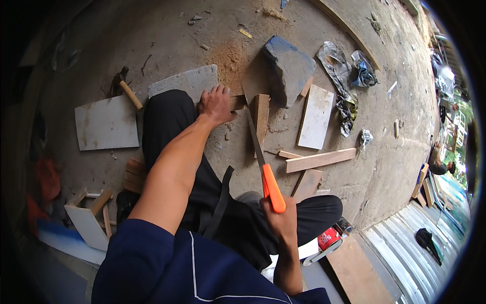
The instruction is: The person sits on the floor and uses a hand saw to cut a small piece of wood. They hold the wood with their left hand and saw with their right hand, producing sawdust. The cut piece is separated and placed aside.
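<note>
My right hand [282,218] is closed round the orange handle of a handsaw [274,190]. Its narrow blade points away from me, and the far part lies against a short strip of wood [237,103]. My left hand [215,107] grips that strip just left of the blade, over a grey concrete slab [190,81] beside my knee. The fingers' undersides are hidden. A wooden block [261,121] lies to the right of the blade. Reddish sawdust [230,61] is spread on the ground beyond the strip.
A large dark stone block [291,68] sits beyond the saw. White boards [316,116] and wood strips [321,160] lie to the right. At left are a hammer [130,93] and a white panel [107,124]. A red can [329,239] stands by my right knee; a person [441,164] is far right.
</note>
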The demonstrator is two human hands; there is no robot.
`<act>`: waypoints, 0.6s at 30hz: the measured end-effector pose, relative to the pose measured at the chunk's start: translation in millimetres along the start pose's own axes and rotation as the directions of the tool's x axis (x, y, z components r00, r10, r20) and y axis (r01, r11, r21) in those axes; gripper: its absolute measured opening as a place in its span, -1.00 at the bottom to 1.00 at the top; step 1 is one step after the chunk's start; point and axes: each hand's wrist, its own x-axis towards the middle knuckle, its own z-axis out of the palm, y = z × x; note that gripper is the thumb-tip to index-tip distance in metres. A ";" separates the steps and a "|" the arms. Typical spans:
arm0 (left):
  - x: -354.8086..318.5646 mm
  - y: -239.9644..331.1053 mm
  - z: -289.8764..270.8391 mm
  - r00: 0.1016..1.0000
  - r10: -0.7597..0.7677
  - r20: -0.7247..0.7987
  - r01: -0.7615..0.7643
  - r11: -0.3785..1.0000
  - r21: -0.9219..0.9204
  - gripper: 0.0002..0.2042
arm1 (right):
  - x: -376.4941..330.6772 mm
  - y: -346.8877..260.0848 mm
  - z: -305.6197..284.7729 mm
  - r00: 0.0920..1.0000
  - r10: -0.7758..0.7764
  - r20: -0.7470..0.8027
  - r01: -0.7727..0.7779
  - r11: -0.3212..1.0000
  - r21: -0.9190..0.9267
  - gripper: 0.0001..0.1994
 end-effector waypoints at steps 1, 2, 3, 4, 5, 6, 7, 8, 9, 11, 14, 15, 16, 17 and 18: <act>-3.8 3.1 1.8 1.000 -0.004 0.018 0.004 1.000 0.012 -0.26 | 10.6 1.0 -0.2 1.000 0.018 0.025 -0.018 0.999 -0.038 -0.79; -5.1 9.3 3.3 1.000 0.001 0.012 -0.001 1.000 -0.003 -0.26 | 38.7 8.2 4.1 0.998 0.045 0.042 -0.043 0.998 -0.049 -0.79; -3.7 17.3 5.7 1.000 0.010 0.005 -0.010 1.000 -0.017 -0.25 | 59.6 19.0 6.4 0.996 0.074 0.055 -0.070 0.996 -0.057 -0.78; -1.4 23.0 9.5 1.000 0.010 -0.002 -0.010 1.000 -0.025 -0.24 | 58.6 21.8 0.1 0.997 0.061 0.051 -0.058 0.997 -0.054 -0.78; -0.8 29.9 14.8 1.000 -0.006 -0.012 0.006 1.000 -0.023 -0.25 | 56.3 20.4 -8.9 0.998 0.049 0.045 -0.047 0.998 -0.050 -0.78; -1.2 37.3 20.2 1.000 -0.022 -0.022 0.022 1.000 -0.022 -0.25 | 54.1 20.0 -18.8 0.999 0.037 0.039 -0.036 0.998 -0.047 -0.78; 2.4 41.9 24.2 0.999 -0.040 -0.031 0.040 0.999 -0.020 -0.25 | 42.6 22.9 -31.0 0.999 0.016 0.051 -0.014 0.999 -0.033 -0.78; 8.8 49.4 24.0 0.999 -0.043 -0.009 0.042 0.999 -0.027 -0.24 | 17.3 25.0 -47.2 0.999 -0.002 0.049 0.003 1.000 -0.023 -0.78; 13.5 55.8 22.2 0.999 -0.045 0.013 0.046 0.998 -0.030 -0.23 | 3.2 26.9 -58.9 0.999 -0.021 0.048 0.022 1.000 -0.011 -0.78; 16.2 69.1 25.4 0.998 -0.057 0.037 0.058 0.998 -0.015 -0.22 | 6.7 36.0 -72.4 0.999 -0.016 0.049 0.018 0.999 -0.038 -0.78; 16.5 95.5 33.4 0.998 -0.044 0.040 0.044 0.999 -0.006 -0.23 | 57.1 47.7 -80.4 0.998 -0.031 0.055 0.035 0.995 -0.089 -0.79; 15.4 101.6 32.5 0.999 -0.034 0.037 0.034 0.999 -0.016 -0.24 | 61.8 50.9 -85.8 0.999 -0.016 0.050 0.019 0.998 -0.063 -0.79; 15.0 103.3 30.7 0.999 -0.031 0.034 0.031 0.999 -0.024 -0.24 | 66.5 51.0 -88.0 0.999 -0.005 0.052 0.007 0.999 -0.037 -0.78; 11.6 106.8 30.0 0.999 -0.007 0.044 0.007 1.000 -0.001 -0.25 | 67.6 51.7 -89.5 0.998 0.007 0.055 -0.006 1.000 -0.010 -0.78; 5.0 110.7 29.5 0.998 0.016 0.056 -0.017 1.000 0.023 -0.26 | 55.7 56.3 -88.4 0.999 -0.018 0.029 0.017 1.000 0.025 -0.77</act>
